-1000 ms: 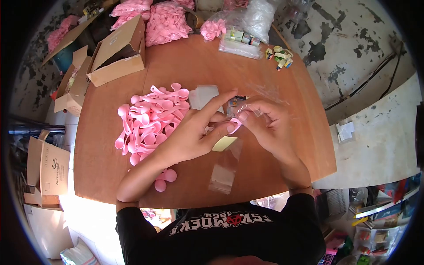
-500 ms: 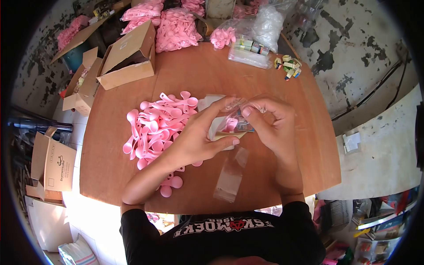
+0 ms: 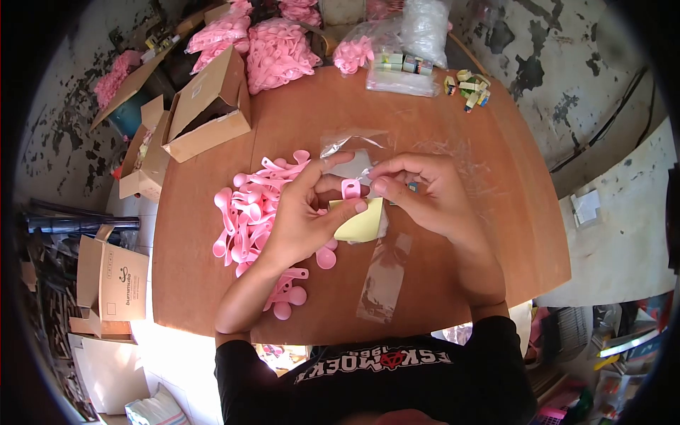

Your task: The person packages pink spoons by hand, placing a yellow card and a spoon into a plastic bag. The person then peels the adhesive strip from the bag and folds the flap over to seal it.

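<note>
Between thumb and fingers, my left hand (image 3: 301, 216) grips a pink spoon (image 3: 350, 188), its handle end with a hole standing up, along with a pale yellow folded paper (image 3: 359, 223) under the thumb. The rest of the spoon is hidden. My right hand (image 3: 425, 188) is closed, thumb and forefinger pinching clear plastic at the spoon's handle end. A heap of pink spoons (image 3: 248, 205) lies left of my left hand, partly behind it. Below the hands, a clear plastic sleeve (image 3: 384, 280) lies flat on the table (image 3: 453, 297).
Cardboard boxes (image 3: 205, 106) stand at the left. Bags of pink spoons (image 3: 283, 53) line the back, beside a bag of clear plastic (image 3: 425, 32) and a stack of clear sleeves (image 3: 402, 83). Small folded yellow papers (image 3: 472, 90) lie at the back right.
The yellow paper now faces up under my left thumb, with the spoon's handle end standing above it. My right fingers have drawn to that end, and the view has shifted slightly.
</note>
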`<state>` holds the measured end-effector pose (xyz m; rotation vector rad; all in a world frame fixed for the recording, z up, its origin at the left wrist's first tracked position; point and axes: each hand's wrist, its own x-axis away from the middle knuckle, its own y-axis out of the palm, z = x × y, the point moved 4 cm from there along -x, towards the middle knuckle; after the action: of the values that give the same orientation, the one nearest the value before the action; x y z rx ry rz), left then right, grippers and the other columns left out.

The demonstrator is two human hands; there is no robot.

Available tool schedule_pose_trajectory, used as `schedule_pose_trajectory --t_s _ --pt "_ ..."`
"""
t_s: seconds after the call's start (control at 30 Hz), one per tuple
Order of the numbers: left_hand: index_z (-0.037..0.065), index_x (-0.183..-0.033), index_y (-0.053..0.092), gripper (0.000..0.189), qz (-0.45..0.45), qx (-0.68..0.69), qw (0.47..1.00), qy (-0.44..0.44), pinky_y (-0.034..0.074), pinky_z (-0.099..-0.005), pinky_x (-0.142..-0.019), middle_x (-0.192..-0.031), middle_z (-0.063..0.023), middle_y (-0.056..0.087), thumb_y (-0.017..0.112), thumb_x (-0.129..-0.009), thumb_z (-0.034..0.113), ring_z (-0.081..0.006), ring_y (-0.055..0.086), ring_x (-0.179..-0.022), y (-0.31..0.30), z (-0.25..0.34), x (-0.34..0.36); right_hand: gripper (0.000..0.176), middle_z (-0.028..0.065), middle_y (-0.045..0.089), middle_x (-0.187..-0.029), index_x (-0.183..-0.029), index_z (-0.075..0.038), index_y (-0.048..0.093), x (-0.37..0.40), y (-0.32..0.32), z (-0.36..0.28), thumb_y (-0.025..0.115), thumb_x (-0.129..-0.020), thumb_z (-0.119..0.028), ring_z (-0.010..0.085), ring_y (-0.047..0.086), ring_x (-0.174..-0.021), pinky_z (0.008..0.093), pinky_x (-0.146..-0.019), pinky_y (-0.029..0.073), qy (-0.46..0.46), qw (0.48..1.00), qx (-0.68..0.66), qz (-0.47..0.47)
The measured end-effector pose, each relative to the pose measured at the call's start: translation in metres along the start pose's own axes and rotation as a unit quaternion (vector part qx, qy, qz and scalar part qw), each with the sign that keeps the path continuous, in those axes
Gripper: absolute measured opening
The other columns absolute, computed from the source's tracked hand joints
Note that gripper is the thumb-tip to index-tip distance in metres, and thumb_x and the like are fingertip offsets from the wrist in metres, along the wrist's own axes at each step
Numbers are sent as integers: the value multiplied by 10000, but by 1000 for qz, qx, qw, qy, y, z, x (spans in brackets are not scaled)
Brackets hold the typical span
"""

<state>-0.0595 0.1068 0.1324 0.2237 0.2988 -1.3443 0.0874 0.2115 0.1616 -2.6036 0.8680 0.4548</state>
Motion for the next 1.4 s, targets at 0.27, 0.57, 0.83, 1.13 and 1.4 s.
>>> schedule_pose_trajectory --t_s 0.27,0.57,0.83,1.13,1.4 --pt "-24 -1229 602 288 10 -44 997 59 509 -259 -816 -1084 -106 686 569 -994 140 -124 639 -972 -5 6 -1 170 69 699 -957 -1037 53 677 3 -1 0 675 -914 -66 88 637 -866 238 -772 522 45 998 -33 3" --pt "-25 -1185 651 272 11 -35 999 40 500 -263 -848 -1084 -88 689 572 -996 153 -114 623 -987 -9 5 1 160 56 701 -904 -1012 49 687 3 7 3 697 -885 -47 59 629 -800 212 -683 509 -1 997 -74 35" --pt "-36 -1184 646 256 -35 32 998 46 517 -254 -816 -1091 -91 689 591 -976 101 -109 634 -955 -24 5 -1 160 69 702 -973 -1034 51 689 5 3 -1 683 -894 -28 87 649 -854 223 -732 533 33 987 -155 2" --pt "-34 -1180 647 240 -74 62 994 53 513 -247 -805 -1060 -83 688 588 -965 56 -114 636 -934 -26 18 2 166 108 705 -1016 -1053 42 700 6 1 -8 633 -902 22 143 661 -935 258 -835 525 -33 991 -113 -58" --pt "-33 -1116 683 227 -97 71 992 28 510 -240 -788 -1003 -70 699 530 -949 -12 -111 641 -911 -31 17 3 207 114 691 -1042 -1032 37 709 6 1 -9 583 -880 101 151 653 -961 256 -831 513 -11 993 -104 -52"
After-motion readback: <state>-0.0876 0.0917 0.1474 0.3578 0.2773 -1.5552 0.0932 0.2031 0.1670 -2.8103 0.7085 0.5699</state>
